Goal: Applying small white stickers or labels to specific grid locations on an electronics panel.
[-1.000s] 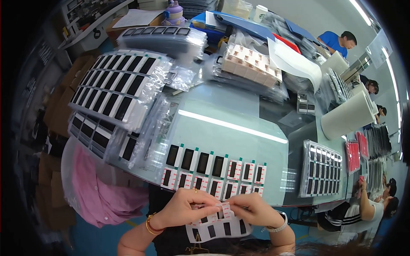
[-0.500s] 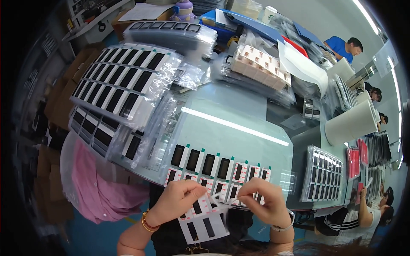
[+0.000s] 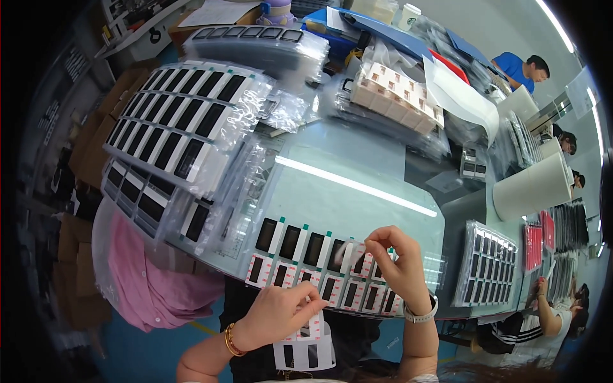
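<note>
My left hand (image 3: 278, 316) is closed on a white sticker sheet (image 3: 305, 355) with red marks and dark slots, which hangs past the table's front edge. Over the back row of small dark display panels (image 3: 290, 242) with white sides and green tabs, my right hand (image 3: 399, 262) pinches a thin, pale sticker piece (image 3: 347, 251), blurred by motion. In the front row, several panels carry white, red-marked sticker frames (image 3: 331, 289). A few back-row panels at the right, partly behind my right hand, carry them too.
Trays of dark panels (image 3: 172, 118) are stacked at the left. Foam blocks (image 3: 399, 96) sit at the back on bagged stacks. A white roll (image 3: 533, 188) and another panel tray (image 3: 487, 265) stand right. Pink cloth (image 3: 153, 281) hangs at the left. Other people work at the far right.
My right hand has moved away from my left hand, up over the back row, carrying the pale sticker piece. My left hand has lowered slightly with the sticker sheet.
</note>
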Motion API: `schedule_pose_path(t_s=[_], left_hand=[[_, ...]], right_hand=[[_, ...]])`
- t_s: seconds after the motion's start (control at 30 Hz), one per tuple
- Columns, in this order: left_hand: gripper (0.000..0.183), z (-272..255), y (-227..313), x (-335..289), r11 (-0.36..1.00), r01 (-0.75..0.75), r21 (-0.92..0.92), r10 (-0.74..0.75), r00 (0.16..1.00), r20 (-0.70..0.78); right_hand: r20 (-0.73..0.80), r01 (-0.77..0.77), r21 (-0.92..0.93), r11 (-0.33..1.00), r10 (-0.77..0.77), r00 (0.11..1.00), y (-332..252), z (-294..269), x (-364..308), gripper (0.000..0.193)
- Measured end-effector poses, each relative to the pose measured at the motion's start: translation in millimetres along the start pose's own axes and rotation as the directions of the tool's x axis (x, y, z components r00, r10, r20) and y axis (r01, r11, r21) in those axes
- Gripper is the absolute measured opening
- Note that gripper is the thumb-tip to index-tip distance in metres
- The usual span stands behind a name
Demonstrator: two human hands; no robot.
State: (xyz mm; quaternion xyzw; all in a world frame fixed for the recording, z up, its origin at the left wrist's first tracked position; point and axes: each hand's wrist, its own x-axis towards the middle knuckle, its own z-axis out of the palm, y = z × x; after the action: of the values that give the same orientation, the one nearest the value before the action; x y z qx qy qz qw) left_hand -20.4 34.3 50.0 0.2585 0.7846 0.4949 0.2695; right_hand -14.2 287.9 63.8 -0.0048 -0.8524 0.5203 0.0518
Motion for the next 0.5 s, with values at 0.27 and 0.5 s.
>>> schedule_pose_path(t_s=[0.27, 0.5], left_hand=[[0.019, 14.2, -13.8, 4.4, 0.874, -0.153, 0.462, 0.266, 0.945, -0.189], [0.026, 20.6, -8.6, 10.8, 0.81, -0.116, 0.576, 0.246, 0.957, -0.155]], right_hand=[[0.033, -0.073, 0.023, 0.997, 0.072, 0.997, 12.6, 4.5, 0.8, 0.008], [0.06, -0.14, 0.042, 0.989, 0.137, 0.989, 19.0, 6.8, 0.0, 0.007]])
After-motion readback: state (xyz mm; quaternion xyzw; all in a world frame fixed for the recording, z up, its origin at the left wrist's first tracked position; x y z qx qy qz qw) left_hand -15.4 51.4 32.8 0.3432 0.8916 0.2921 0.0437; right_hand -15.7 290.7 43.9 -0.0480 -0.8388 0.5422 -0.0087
